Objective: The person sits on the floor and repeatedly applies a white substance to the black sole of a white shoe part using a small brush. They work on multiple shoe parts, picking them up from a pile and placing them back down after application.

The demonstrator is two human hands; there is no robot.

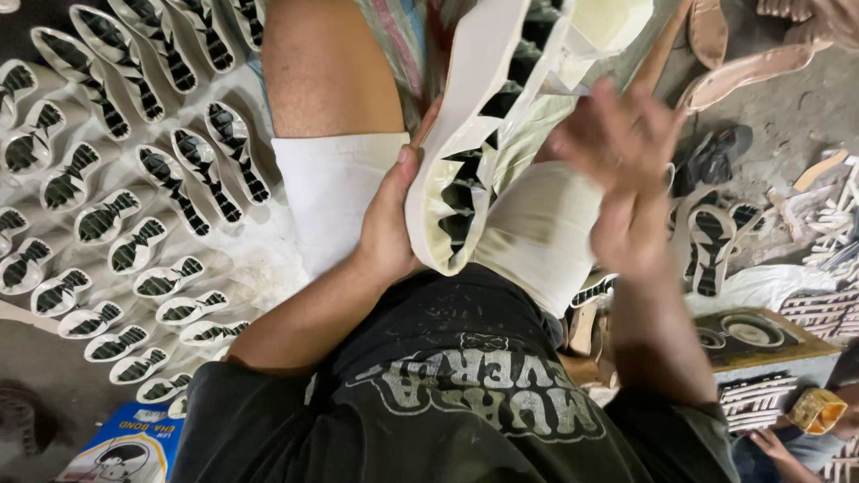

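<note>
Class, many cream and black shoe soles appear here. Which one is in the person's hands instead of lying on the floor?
The large sole propped on the knees: the left hand grips its edge, and the blurred right hand is beside it. The other soles lie in rows on the floor.

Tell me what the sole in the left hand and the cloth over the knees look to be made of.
Sole: seemingly foam or light rubber, matte cream, with a thick smooth edge and black zigzag patches on its face; the left hand grips its rim. Knee cloth: likely woven cotton, off-white and dull, softly creased over the knee. The right hand is motion-blurred.
</note>
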